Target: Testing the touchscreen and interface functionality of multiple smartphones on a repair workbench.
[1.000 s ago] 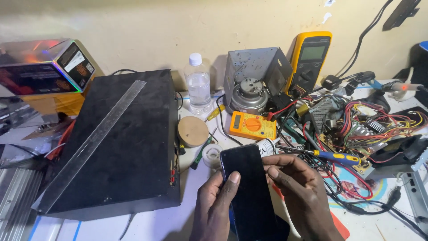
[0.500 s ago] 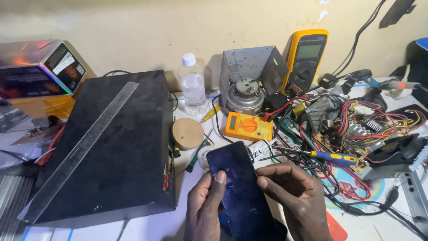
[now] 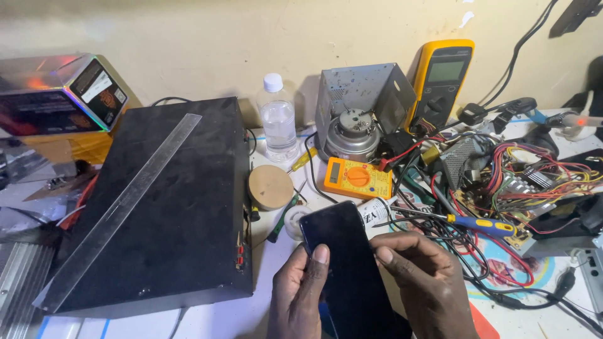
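the black case (image 3: pixel 157 207) fills the table's (image 3: pixel 213 317) left side. at the table's front edge, the dark phone (image 3: pixel 352 276) wants steady two-sided support. left hand (image 3: pixel 301 295) grips it, thumb on the glass; right hand (image 3: pixel 427 289), fingers curled, clasps its right edge.

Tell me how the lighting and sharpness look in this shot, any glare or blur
Head view: even, soft light, sharp across the bench. The dark phone screen, held by the left hand and right hand, shows only a faint sheen. The shiny box at far left throws rainbow glare. Soft shadows fall behind the water bottle and yellow multimeter on the wall.
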